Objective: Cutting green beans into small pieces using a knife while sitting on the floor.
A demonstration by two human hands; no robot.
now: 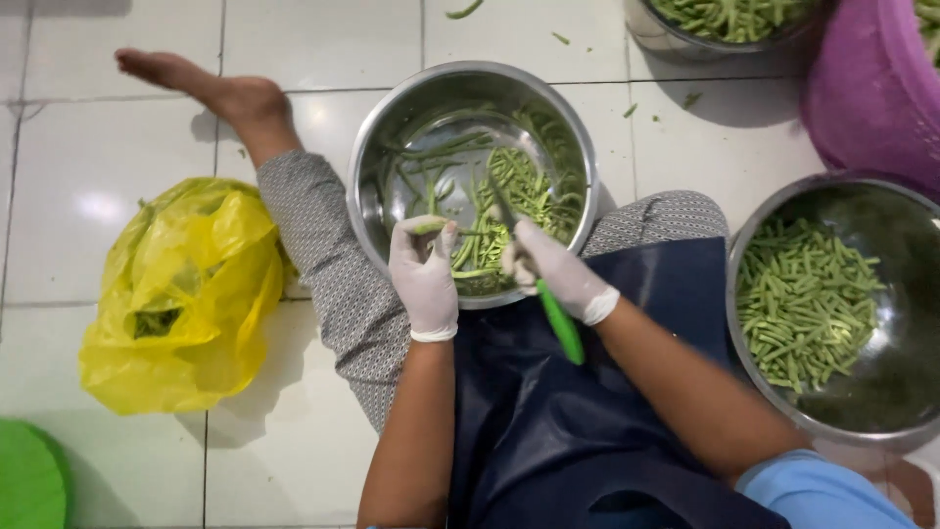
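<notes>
I sit on a white tiled floor with a steel bowl (377, 147) in front of my lap, holding long green beans (529, 191). My left hand (424, 277), in a white glove, pinches one green bean (431, 227) at the bowl's near rim. My right hand (553, 269), also gloved, grips a knife with a green handle (561, 324); its blade points up over the bowl towards the bean. A dark blue apron (548, 411) covers my lap.
A yellow plastic bag (181, 294) with green scraps lies at left. A steel bowl (906, 230) of cut bean pieces stands at right, another bean-filled bowl (651, 29) and a purple basket (867, 93) at top right. A green object (29, 480) is at bottom left.
</notes>
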